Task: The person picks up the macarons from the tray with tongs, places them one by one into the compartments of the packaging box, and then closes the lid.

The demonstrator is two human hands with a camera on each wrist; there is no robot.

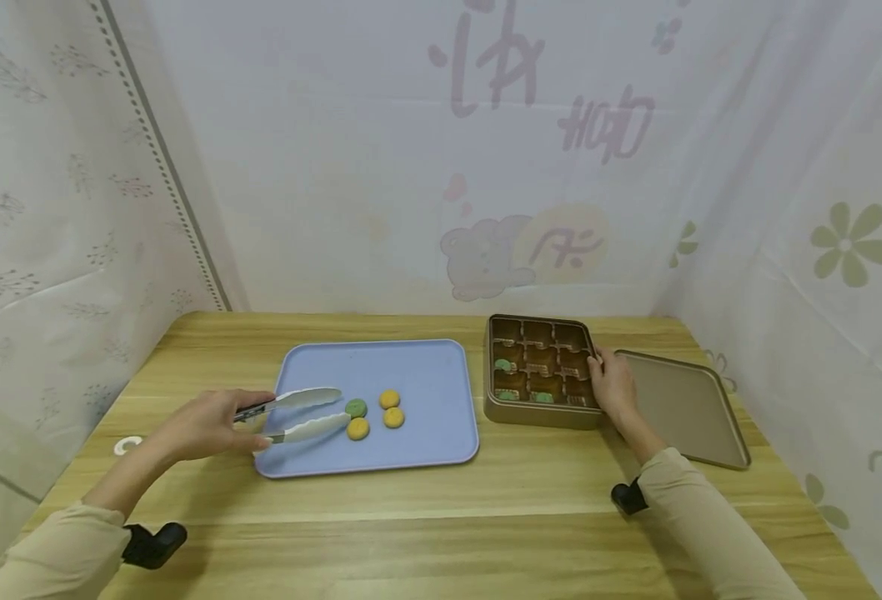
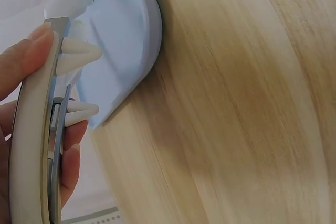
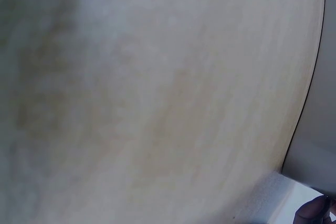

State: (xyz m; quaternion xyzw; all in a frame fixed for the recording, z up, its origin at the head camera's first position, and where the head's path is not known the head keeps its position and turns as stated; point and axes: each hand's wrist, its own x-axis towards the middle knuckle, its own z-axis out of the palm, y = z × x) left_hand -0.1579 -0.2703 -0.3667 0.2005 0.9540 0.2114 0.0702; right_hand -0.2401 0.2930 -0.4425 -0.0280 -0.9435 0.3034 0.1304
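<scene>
My left hand (image 1: 212, 423) holds a pair of tongs (image 1: 309, 427) with white tips, reaching over the left half of a blue tray (image 1: 429, 367). The tongs' arms stand apart. Their tips are just left of a green cookie (image 1: 355, 407); contact cannot be told. Beside it on the tray lie a yellow cookie (image 1: 358, 429) and two more yellow cookies (image 1: 390, 399). My right hand (image 1: 615, 385) grips the right rim of a brown tin box (image 1: 546, 414), divided into compartments. Green cookies (image 1: 543, 398) sit in the front row, and another (image 1: 503, 365) in the middle row's left compartment.
A flat tin lid (image 1: 684, 408) lies right of the box, partly behind my right arm. A white ring (image 1: 127, 445) is on the wooden table (image 1: 411, 542) at left, beside my left wrist. Patterned curtains (image 1: 336, 167) enclose the table's back and sides.
</scene>
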